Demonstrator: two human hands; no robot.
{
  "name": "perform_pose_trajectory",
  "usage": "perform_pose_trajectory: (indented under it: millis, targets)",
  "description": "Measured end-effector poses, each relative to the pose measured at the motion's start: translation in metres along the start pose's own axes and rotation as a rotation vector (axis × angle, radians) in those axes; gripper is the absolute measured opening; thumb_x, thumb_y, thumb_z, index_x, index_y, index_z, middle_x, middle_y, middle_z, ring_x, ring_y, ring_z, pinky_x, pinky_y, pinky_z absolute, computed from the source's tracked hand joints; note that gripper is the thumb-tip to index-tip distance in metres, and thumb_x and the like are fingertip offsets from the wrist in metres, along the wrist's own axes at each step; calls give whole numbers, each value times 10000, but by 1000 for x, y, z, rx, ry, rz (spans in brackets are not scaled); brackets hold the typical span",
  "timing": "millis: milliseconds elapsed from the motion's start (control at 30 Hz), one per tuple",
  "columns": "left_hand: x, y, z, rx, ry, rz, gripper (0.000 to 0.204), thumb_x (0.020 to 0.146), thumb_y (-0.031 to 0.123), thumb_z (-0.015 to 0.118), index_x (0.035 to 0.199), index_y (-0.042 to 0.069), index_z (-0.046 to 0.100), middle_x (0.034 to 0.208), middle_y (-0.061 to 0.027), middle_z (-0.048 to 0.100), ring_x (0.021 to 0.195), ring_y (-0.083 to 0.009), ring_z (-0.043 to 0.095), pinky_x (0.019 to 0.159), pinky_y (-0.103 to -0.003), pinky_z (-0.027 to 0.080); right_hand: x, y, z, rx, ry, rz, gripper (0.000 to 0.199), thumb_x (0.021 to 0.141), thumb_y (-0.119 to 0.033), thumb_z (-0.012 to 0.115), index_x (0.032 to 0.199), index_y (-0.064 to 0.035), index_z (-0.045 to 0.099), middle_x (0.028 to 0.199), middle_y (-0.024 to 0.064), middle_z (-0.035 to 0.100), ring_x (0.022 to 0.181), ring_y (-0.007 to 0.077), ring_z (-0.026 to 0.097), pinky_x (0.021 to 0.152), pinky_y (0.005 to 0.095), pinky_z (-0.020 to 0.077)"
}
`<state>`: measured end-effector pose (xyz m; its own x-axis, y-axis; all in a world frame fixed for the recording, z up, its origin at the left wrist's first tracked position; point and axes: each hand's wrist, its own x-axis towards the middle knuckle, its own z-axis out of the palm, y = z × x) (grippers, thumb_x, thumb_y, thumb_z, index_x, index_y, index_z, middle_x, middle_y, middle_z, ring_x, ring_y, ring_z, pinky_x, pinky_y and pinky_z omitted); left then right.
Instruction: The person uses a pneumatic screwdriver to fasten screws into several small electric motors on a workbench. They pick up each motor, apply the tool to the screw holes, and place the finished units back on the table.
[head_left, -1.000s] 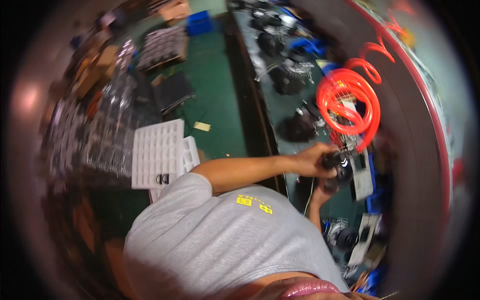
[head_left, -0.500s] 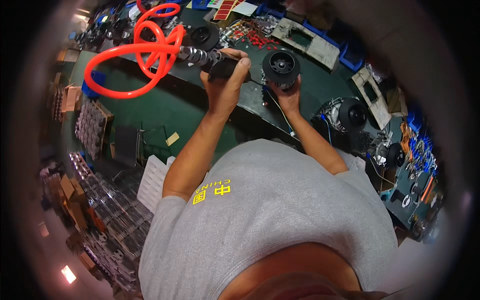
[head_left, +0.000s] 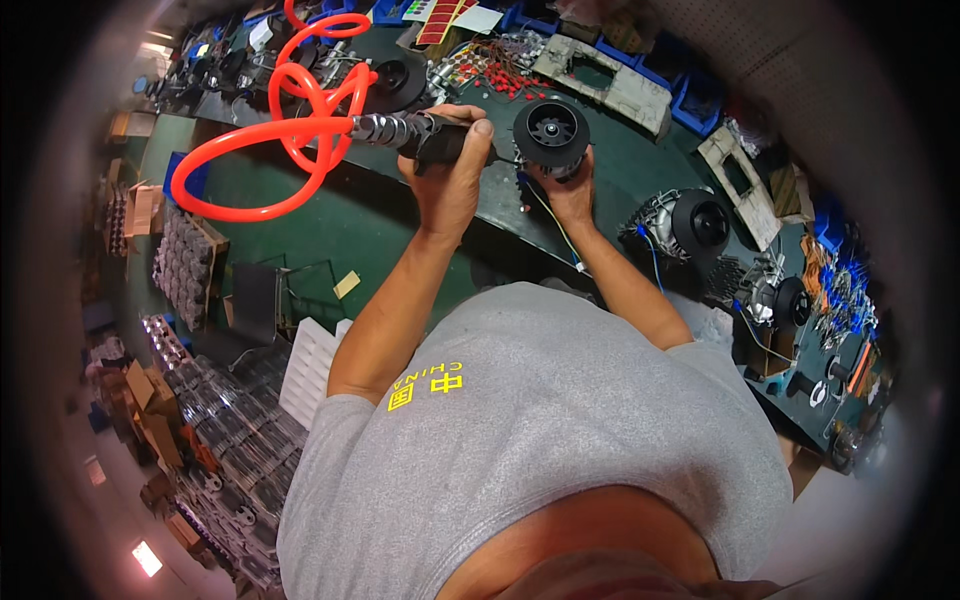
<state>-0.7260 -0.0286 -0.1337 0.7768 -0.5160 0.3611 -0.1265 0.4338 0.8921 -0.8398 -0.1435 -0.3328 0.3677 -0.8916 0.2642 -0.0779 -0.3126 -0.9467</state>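
Left hand clenched around the dark grip of a pneumatic driver, fingers wrapped over the top, tool lying roughly level with its nose pointing toward the black round motor unit. Coiled red air hose runs off the tool's tail end, looping up and to the left over the counter. Right hand grasps the motor unit from underneath, fingers mostly hidden behind the housing; the unit sits at the near edge of the dark green counter, face with hub turned up toward the camera. Driver tip and unit are just beside each other; can't tell if the bit actually touches. A thin yellow-green wire hangs from the unit along the right wrist. Further right on the counter: a second similar motor unit with a silver body, well apart from the hands. Beyond the hands, a scatter of small red parts and blue bins. Left of the person, below counter level, stacked trays of clear parts.
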Motion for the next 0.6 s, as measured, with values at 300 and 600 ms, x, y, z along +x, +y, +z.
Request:
perform_pose_trajectory:
  millis: [300, 600]
  targets:
    - [0, -5, -7, 14, -6, 5, 200, 894, -20, 766, 1067, 2, 668, 977, -46, 702, 834, -88, 639, 744, -245, 538, -1, -5, 1, -11, 24, -24, 787, 709, -265, 939, 1300, -25, 479, 1195, 171, 664, 1076, 337, 671, 920, 433, 533]
    - [20, 1, -4, 141, -325, -88, 209, 887, 14, 775, 1081, -8, 702, 985, -42, 717, 877, -77, 657, 755, -251, 552, 0, 2, 2, -29, 11, -5, 812, 713, -285, 947, 1316, -29, 468, 1205, 159, 668, 1084, 307, 673, 923, 422, 536]
